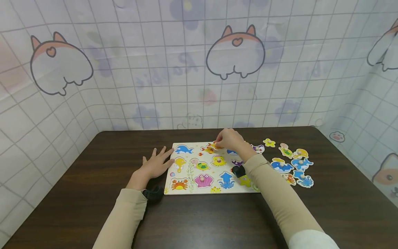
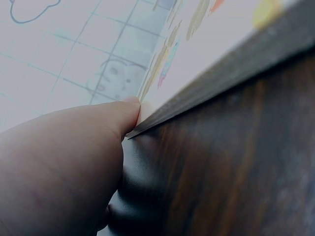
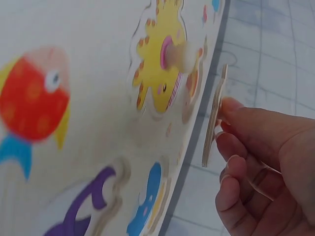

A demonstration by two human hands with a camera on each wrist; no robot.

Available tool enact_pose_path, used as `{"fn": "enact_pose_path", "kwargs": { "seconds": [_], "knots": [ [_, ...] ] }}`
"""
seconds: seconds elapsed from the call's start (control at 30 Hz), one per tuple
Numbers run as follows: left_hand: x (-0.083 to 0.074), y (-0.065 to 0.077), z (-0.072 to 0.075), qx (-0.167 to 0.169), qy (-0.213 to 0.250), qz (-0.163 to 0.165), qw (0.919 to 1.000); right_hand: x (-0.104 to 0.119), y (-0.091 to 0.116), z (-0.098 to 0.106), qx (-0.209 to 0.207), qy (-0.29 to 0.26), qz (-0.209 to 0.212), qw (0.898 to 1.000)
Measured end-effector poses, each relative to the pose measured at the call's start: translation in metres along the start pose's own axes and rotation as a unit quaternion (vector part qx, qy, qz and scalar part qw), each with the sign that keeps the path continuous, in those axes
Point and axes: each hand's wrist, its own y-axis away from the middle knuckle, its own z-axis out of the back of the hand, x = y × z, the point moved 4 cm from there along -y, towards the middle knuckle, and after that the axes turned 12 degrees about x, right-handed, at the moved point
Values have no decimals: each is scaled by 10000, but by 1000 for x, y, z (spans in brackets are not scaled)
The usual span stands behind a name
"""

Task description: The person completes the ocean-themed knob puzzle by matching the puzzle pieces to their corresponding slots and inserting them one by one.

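Observation:
A white puzzle board point(image 1: 186, 166) printed with sea animals lies on the dark table. My left hand point(image 1: 156, 165) rests at its left edge with fingers spread, fingertips on the board; the thumb point(image 2: 125, 115) touches the edge in the left wrist view. My right hand point(image 1: 231, 140) pinches a thin wooden puzzle piece point(image 3: 214, 118) with orange on its face, held above the board's far part near the printed fish point(image 1: 209, 150). The right wrist view shows this piece edge-on. A yellow octopus piece point(image 3: 160, 54) with a knob and a pink clam piece point(image 1: 203, 180) sit in the board.
Several loose knobbed pieces lie right of the board, among them a whale point(image 1: 281, 166), a blue octopus-like piece point(image 1: 304, 180), a turtle point(image 1: 286, 151) and a yellow starfish point(image 1: 269, 143). A patterned cloth wall point(image 1: 192, 93) stands behind the table point(image 1: 199, 218).

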Motion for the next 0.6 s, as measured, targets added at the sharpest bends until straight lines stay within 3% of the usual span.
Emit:
{"fn": "enact_pose_path", "kwargs": {
  "seconds": [0.6],
  "knots": [
    [-1,1,0,38,-7,28,10000,20,-10,-17,81,283,27,9996]
  ]
}}
